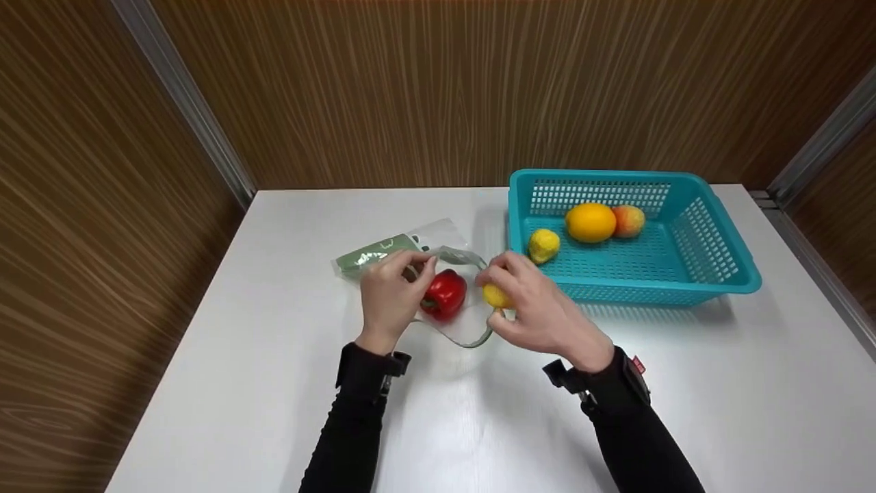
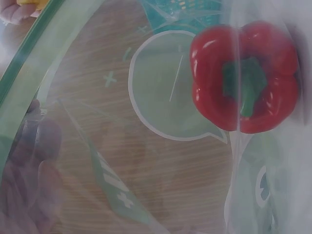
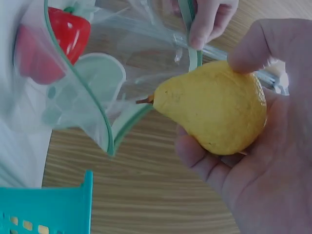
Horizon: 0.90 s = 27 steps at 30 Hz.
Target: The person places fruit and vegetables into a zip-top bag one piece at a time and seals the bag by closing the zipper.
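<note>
Centre of the head view: left hand [image 1: 393, 294] is pinching the rim of a clear bag [image 2: 161, 92] holding a red pepper [image 1: 447, 294], right hand [image 1: 544, 311] is gripping a yellow pear [image 1: 495, 296] at the bag's mouth.

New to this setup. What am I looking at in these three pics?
No robot here: just a person's two bare hands. The wide picture comes from a head-worn camera looking forward and down; the other two come from a camera on each wrist.

The left hand pinches the rim of a clear bag with a red pepper inside. The right hand holds a yellow pear, stem toward the bag's opening. The left-wrist camera mostly sees the pepper, through the plastic.

On the white table there's also a teal basket holding three fruits.
</note>
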### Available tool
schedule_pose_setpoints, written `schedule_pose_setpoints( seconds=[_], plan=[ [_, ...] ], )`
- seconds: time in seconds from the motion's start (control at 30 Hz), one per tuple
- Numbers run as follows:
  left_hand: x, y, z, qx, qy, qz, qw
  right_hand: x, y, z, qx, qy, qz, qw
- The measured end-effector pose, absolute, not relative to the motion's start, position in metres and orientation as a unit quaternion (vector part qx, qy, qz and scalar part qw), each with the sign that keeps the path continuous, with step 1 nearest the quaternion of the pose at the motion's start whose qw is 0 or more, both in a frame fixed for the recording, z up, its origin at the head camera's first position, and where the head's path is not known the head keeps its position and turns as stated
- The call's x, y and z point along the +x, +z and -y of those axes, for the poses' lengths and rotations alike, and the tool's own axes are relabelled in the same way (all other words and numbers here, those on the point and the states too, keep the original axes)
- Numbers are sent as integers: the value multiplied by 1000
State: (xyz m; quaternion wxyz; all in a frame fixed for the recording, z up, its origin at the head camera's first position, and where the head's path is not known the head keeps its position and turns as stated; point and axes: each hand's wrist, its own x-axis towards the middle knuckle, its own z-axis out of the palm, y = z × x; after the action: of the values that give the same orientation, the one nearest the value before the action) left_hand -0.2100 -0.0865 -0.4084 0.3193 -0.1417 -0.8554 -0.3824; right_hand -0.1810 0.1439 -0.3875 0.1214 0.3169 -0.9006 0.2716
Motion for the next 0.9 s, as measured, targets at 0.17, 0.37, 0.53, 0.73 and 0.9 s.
schedule_pose_setpoints(
  seconds=[0.17,0.37,0.53,0.73,0.9],
  plan=[
    [-209,-408,87,-148,-383,855,318,-179,-398,-128,362,248,894,97],
    [-209,-407,86,-150,-383,854,319,-187,-419,-114,347,232,905,80],
    [-208,-408,84,-151,-372,858,319,-194,-432,-108,310,220,922,74],
    [-207,-408,80,-160,-365,858,324,-200,-442,-107,301,213,925,88],
    [-206,-409,78,-164,-354,863,322,-203,-448,-106,288,207,931,89]
  ],
)
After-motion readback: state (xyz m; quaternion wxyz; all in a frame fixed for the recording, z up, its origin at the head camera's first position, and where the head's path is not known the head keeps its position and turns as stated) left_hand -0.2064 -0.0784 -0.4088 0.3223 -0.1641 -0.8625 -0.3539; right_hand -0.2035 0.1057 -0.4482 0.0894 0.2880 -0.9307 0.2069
